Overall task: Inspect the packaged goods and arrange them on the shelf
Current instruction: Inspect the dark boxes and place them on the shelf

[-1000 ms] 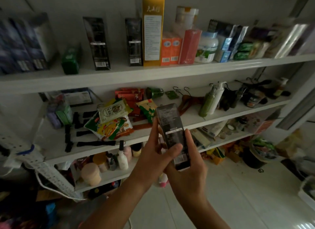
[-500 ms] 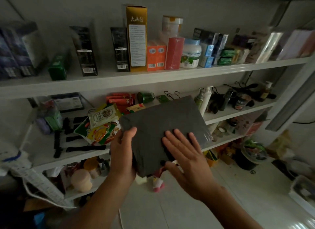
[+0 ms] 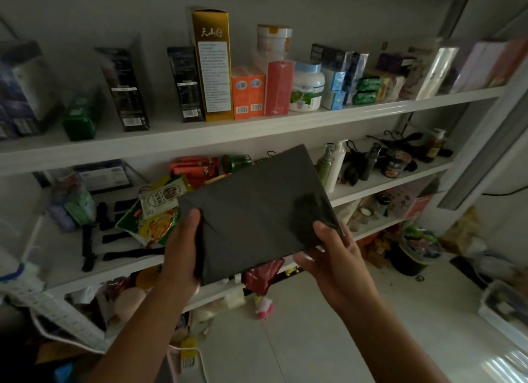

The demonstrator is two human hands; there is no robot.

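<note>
The dark flat package hangs in the air in front of the middle shelf, touching neither board, broad face toward the camera. Its long axis runs from lower left up to upper right. The left grip wraps the left short end, thumb on the face. The right grip pinches the lower right corner, fingers underneath. On the top shelf, a gap between the leaning black box and the upright black box lies up and left, so the left grip is probably nearer.
</note>
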